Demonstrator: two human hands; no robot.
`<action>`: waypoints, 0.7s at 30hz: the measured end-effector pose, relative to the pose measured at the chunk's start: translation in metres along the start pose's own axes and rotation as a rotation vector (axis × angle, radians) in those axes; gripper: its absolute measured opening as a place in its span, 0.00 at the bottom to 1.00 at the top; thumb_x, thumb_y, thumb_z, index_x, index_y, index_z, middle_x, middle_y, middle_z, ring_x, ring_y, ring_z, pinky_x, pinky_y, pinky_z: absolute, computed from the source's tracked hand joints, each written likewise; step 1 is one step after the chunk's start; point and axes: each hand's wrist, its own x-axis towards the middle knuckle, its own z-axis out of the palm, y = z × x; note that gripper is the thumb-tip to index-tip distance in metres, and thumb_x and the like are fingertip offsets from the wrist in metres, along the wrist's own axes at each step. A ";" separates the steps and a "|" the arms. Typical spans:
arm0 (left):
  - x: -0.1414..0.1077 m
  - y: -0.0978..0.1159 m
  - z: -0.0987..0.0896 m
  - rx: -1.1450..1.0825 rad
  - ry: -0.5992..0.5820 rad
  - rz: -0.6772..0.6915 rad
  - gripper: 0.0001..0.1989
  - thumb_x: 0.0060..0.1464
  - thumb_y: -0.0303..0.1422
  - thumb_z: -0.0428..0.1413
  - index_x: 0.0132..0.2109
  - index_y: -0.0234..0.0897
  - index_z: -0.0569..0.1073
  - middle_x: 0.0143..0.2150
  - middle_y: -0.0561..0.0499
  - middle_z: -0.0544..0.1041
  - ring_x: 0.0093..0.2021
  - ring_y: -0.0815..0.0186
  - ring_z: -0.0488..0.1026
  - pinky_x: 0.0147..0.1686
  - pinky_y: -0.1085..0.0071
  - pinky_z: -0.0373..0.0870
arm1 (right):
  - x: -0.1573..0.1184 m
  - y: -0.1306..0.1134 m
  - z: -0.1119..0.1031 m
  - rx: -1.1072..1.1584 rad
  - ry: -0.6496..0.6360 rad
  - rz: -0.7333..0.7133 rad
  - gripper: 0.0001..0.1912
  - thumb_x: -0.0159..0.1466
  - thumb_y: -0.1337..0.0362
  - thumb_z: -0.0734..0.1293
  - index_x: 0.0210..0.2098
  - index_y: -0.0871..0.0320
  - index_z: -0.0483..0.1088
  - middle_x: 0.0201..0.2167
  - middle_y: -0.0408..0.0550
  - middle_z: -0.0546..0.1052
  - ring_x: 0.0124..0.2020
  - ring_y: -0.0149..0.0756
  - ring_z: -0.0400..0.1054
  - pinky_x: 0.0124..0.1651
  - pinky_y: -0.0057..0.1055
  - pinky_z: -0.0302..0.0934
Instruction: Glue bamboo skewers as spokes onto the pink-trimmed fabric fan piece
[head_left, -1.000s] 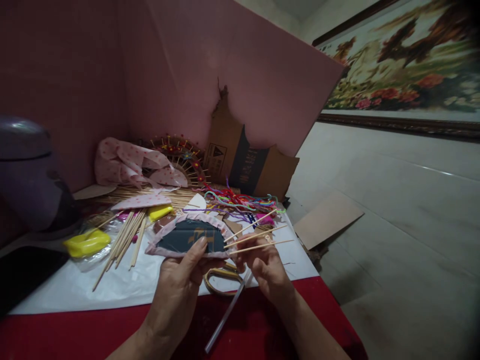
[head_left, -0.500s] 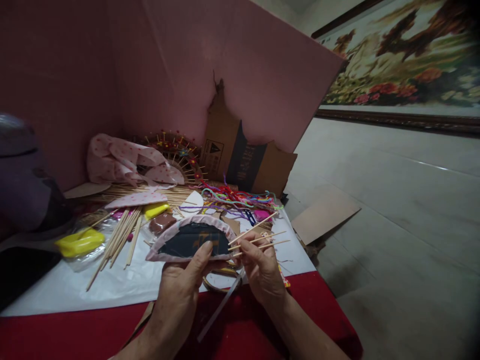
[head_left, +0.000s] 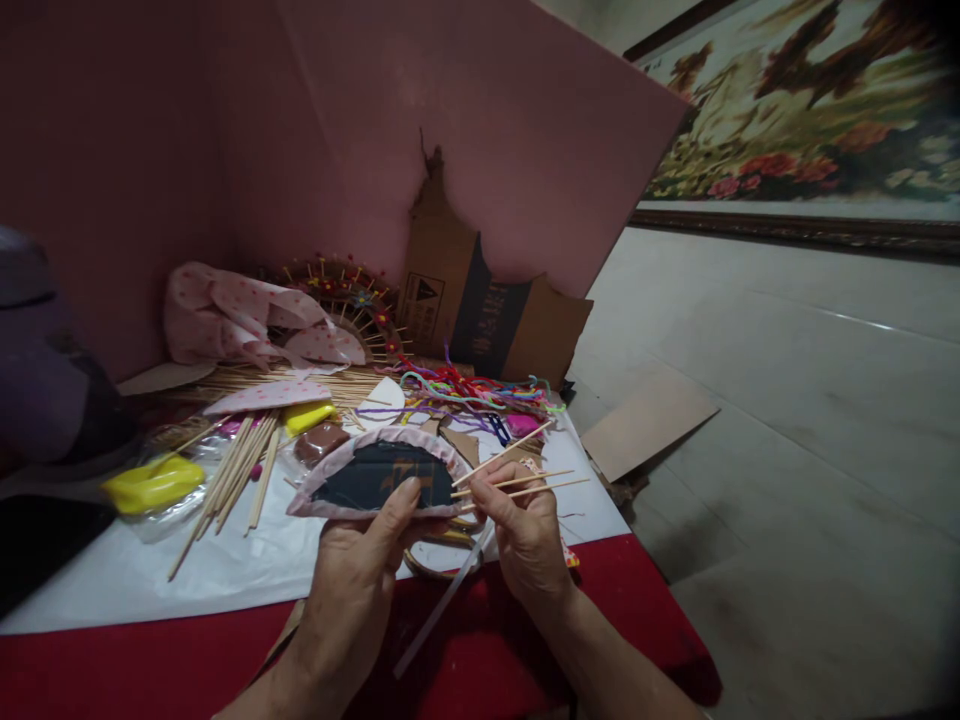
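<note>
Fabric-edged panel [head_left: 360,478] near loose sticks [head_left: 229,474], yarn [head_left: 466,386]

The right hand [head_left: 532,540] has raised its thumb onto the sticks [head_left: 517,444], the middle one nearer the lowest.

Left hand [head_left: 358,575] at seven o'clock, gripping, thumb [head_left: 399,508] on top; right hand [head_left: 529,535] between five and six, pinching closed.
</note>
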 end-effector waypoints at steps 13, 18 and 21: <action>0.000 0.001 0.001 -0.025 0.008 -0.036 0.12 0.47 0.32 0.60 0.40 0.34 0.75 0.42 0.48 0.78 0.38 0.61 0.76 0.41 0.65 0.73 | 0.000 0.002 0.000 -0.045 -0.005 -0.013 0.07 0.54 0.67 0.70 0.22 0.59 0.68 0.24 0.40 0.68 0.24 0.27 0.59 0.27 0.26 0.53; -0.001 0.003 0.004 -0.029 0.016 -0.041 0.11 0.46 0.33 0.60 0.38 0.32 0.76 0.37 0.47 0.79 0.37 0.60 0.76 0.39 0.65 0.73 | 0.000 0.002 0.000 -0.048 -0.005 -0.006 0.07 0.54 0.66 0.70 0.22 0.59 0.68 0.24 0.41 0.68 0.24 0.28 0.59 0.27 0.26 0.53; 0.000 0.003 0.004 -0.040 0.011 -0.052 0.10 0.47 0.32 0.60 0.37 0.33 0.76 0.37 0.47 0.79 0.36 0.61 0.76 0.40 0.65 0.73 | 0.000 0.002 0.000 -0.050 -0.008 -0.014 0.07 0.54 0.66 0.70 0.22 0.59 0.68 0.24 0.40 0.68 0.24 0.27 0.59 0.27 0.26 0.53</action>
